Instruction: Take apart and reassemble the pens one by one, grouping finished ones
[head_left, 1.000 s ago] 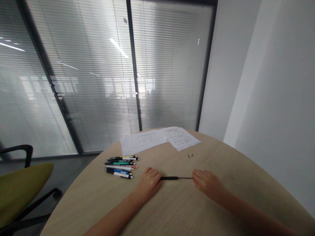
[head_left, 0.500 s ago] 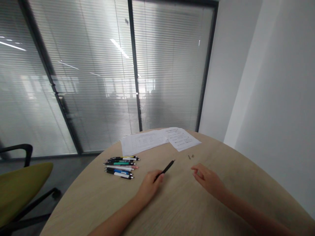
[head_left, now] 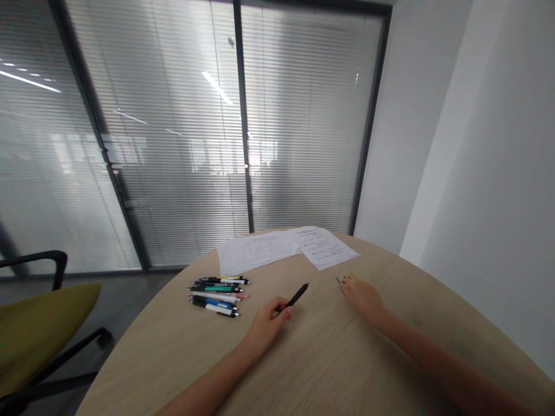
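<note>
In the head view, the left hand (head_left: pixel 265 322) grasps a black pen (head_left: pixel 298 294) between thumb and fingers above the near middle of the table (head_left: pixel 312 364), its free end slanting up toward the far right. The right hand (head_left: pixel 363 296) is further right and farther off, its fingers curled down beside a tiny thin part (head_left: pixel 338 280); whether they pinch anything, I cannot tell. To the left lies a group of click pens (head_left: pixel 217 298); on the far side are printed sheets (head_left: pixel 327 247).

The pen looks light, stiff and slim, probably smooth plastic that could roll or turn, so a thumb-and-finger hold around the barrel should suit it. The tiny part seems rigid and easily lost; fingertips at its sides would hold it best.
</note>
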A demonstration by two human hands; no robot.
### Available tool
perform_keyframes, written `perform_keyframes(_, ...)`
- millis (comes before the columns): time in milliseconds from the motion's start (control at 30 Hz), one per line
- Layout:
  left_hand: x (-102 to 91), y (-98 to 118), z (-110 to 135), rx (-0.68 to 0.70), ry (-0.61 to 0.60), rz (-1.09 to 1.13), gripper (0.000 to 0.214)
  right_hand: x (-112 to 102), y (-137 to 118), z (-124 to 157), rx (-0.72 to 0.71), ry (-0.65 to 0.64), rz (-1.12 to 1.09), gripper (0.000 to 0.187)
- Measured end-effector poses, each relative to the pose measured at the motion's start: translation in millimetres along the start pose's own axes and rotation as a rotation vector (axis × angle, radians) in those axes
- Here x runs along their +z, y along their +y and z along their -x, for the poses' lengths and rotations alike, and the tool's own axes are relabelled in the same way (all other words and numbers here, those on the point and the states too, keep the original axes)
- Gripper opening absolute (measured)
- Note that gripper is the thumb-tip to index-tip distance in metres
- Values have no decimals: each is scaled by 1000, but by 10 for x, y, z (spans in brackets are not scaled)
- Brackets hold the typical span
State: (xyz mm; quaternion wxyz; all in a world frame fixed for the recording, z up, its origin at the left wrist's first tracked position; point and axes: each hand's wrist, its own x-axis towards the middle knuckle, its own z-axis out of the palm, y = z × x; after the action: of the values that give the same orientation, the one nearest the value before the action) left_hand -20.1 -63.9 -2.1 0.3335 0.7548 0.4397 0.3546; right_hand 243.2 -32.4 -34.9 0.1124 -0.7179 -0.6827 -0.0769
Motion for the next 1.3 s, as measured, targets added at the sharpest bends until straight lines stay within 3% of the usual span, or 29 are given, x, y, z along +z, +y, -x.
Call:
perform_keyframes(200,29,-69,-21,-1,12,-11,19,100,-4,-75,40,-4,34,25)
perform_keyframes(467,42,-60,-17,-12,-5,-46,16,74,-20,-85,47,4,33,25)
perform_keyframes(900,-29,-110,-64,-137,19,188,34,97,-79,-121,86,53,6,25)
perform_keyframes(1133,-12,-111,-58,-41,-23,-8,23,-30,-111,71,35,92,-91,23)
perform_keyframes(1300,19,-113,-23,155,-46,-364,15,-88,-99,465,7,90,-403,17)
